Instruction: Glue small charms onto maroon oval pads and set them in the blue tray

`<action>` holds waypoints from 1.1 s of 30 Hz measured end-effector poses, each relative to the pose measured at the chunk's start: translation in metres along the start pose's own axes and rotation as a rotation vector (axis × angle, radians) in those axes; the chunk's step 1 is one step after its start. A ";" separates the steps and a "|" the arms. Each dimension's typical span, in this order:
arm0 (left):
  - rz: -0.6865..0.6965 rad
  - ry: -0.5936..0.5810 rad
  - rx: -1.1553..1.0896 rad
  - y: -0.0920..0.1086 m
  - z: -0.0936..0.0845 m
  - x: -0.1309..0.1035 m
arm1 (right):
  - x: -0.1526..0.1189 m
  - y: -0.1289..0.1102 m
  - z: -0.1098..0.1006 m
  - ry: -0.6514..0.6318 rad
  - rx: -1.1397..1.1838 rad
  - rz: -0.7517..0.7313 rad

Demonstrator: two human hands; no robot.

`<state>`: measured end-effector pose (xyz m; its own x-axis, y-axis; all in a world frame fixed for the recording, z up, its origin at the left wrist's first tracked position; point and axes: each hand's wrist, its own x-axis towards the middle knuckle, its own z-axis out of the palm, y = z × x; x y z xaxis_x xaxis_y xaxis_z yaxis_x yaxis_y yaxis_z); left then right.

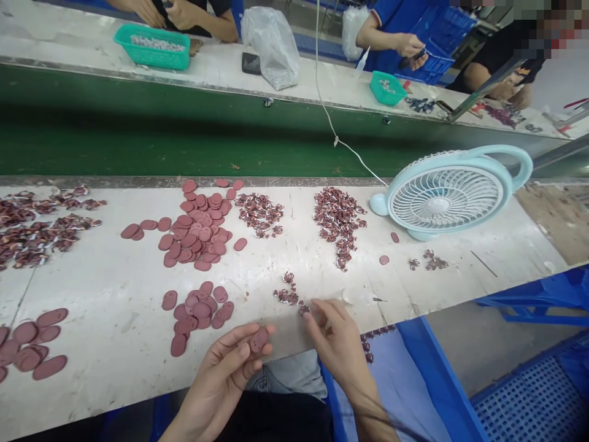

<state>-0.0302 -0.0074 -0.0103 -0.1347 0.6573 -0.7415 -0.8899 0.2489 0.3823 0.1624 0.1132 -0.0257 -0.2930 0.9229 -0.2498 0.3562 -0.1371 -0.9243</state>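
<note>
- Maroon oval tag (259,339) pinched between thumb and fingertips of the left hand (225,374), just off the near edge of the worktable (115,368), above the lap.
- Right hand (334,337) at the table edge, fingers loosely spread and holding nothing, fingertips touching a small cluster of dark red clips (289,294) (too small to make out in detail).
- Just left of the hands, a small pile of oval tags (200,310); farther back, a bigger heap of oval tags (200,230).
- Behind the cluster, two mounds of the same little clips (338,221), one near the heap, one toward the fan.
- Pale blue desk fan (448,193) lying tilted at the right end of the table, white cord running up from it.
- At the far left, more scattered clips and a few larger oval tags near the edge.
- Green conveyor belt (161,135) beyond the table.
- Across the belt, other people's hands at work beside a teal basket (154,46) and a clear plastic bag (271,43).
</note>
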 end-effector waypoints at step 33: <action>0.150 -0.094 0.319 -0.031 0.009 -0.001 | -0.042 -0.033 0.015 -0.263 0.279 0.164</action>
<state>0.0016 -0.0094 -0.0159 -0.1994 0.7620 -0.6161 -0.6804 0.3448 0.6466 0.1495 0.0733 0.0104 -0.4816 0.7627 -0.4317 0.1735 -0.3999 -0.9000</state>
